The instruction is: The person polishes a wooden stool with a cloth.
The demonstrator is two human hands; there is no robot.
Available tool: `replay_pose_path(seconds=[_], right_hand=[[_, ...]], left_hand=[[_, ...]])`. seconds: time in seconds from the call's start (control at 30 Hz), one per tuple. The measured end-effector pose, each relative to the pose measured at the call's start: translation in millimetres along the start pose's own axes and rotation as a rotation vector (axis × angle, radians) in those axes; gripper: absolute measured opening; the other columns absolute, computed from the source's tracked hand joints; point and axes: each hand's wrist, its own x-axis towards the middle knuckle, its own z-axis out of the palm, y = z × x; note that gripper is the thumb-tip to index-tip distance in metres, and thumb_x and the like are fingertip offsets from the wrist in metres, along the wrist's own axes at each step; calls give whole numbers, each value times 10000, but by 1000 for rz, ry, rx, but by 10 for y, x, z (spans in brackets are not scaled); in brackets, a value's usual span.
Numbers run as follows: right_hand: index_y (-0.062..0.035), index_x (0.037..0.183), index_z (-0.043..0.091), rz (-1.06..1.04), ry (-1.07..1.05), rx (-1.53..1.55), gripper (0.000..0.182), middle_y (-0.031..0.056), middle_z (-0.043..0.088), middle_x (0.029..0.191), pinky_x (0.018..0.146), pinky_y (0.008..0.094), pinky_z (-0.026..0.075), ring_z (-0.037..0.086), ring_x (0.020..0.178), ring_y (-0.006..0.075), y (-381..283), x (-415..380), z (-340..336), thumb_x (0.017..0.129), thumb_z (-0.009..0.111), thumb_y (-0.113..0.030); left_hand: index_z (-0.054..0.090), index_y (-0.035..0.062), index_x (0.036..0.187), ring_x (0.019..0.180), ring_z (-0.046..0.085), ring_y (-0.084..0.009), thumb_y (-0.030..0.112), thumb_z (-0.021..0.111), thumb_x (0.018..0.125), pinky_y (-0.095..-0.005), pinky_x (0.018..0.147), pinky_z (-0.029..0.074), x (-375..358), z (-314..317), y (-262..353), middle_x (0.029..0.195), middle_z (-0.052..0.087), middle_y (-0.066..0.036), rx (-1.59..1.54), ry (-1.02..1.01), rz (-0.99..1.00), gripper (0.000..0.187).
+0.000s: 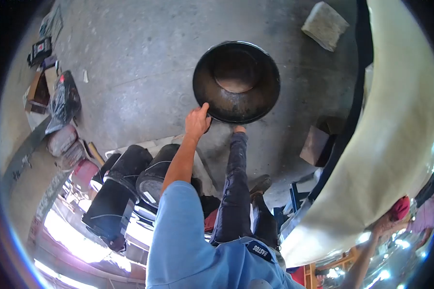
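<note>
My left hand [197, 121] is closed on the near-left rim of a large round black bucket [267, 91]. The bucket's open mouth faces me, and its inside is dark brown and stained, narrowing to a round bottom. Below the rim, one of my legs [234, 178] in dark trousers reaches up to the bucket, whose edge partly hides the foot. My right hand is not visible.
Several black buckets [152, 178] lie or stand at lower left. Bags and boxes [38, 91] line the left wall. A pale block [324, 26] and a cardboard box [318, 144] sit on the concrete floor. Large cream sheeting [400, 111] curves along the right; people show beyond it.
</note>
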Motion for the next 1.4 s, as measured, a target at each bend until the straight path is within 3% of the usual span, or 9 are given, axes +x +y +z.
replay_pose_path(seconds=[0.07,0.1,0.53,0.63,0.73,0.93,1.07,1.2,1.4], right_hand=[[35,1266,507,-90,19,-32,430,110,605,1179,926,341,431,571,1033,214,169,80,125,881,639,-103],[13,1424,345,-32,-90,-34,727,205,462,1378,1067,381,322,462,1252,290,396,133,164,843,672,-279],[-44,1367,451,108,-11,-149,564,200,592,1220,913,387,445,582,1070,311,-124,307,193,868,624,-241],[-59,1375,445,190,-72,-136,576,202,592,1216,915,393,442,582,1071,318,-149,279,199,863,623,-253],[-90,1385,443,29,-74,58,585,148,592,1230,916,400,448,570,1104,318,284,253,428,850,623,-240],[-137,1421,425,100,-111,-44,646,130,506,1387,979,409,445,518,1230,310,-727,42,343,821,656,-199],[-81,1343,478,262,-243,257,608,178,543,1299,1026,399,410,511,1215,348,-1924,250,-861,750,612,-82],[-58,1290,484,160,9,640,583,183,604,1155,975,383,444,563,1144,327,-1101,38,-491,719,582,9],[-49,1237,520,460,200,866,510,157,618,1108,892,351,491,616,1033,250,-129,-1119,-1941,763,705,-38]], left_hand=[[509,140,1081,880,620,-430,135,723,722,-515,735,500,-289,-17,-330,898,638,-187,-39,37,-106,417],[510,134,1085,882,616,-439,138,715,727,-525,739,491,-427,4,-483,901,641,-200,-69,77,-204,413],[560,181,1222,1072,622,-369,258,730,744,-453,919,489,-1228,328,-1897,1143,662,-140,-301,304,-1150,513],[547,76,1252,1111,602,-318,250,721,736,-405,963,461,-1143,544,-2024,1178,635,-172,-653,700,-1278,571],[559,48,1217,1027,621,-284,262,731,733,-404,920,487,-1207,449,-1640,1099,646,-141,-834,701,-1129,557],[579,33,1141,934,649,-259,277,644,891,-434,817,552,-1599,-286,-243,1061,643,-111,-1940,431,-712,356],[583,55,1173,1002,661,-286,353,578,925,-456,879,548,-1711,-431,672,1135,652,-123,-2143,102,-461,388],[570,64,1253,1103,622,-274,376,553,939,-446,1004,469,-2122,-876,1899,1215,634,-116,-2131,-237,-170,444],[471,41,1343,1195,556,-312,302,571,915,-476,1021,453,-2801,-1497,3706,1357,526,-137,-1872,-726,262,511]])
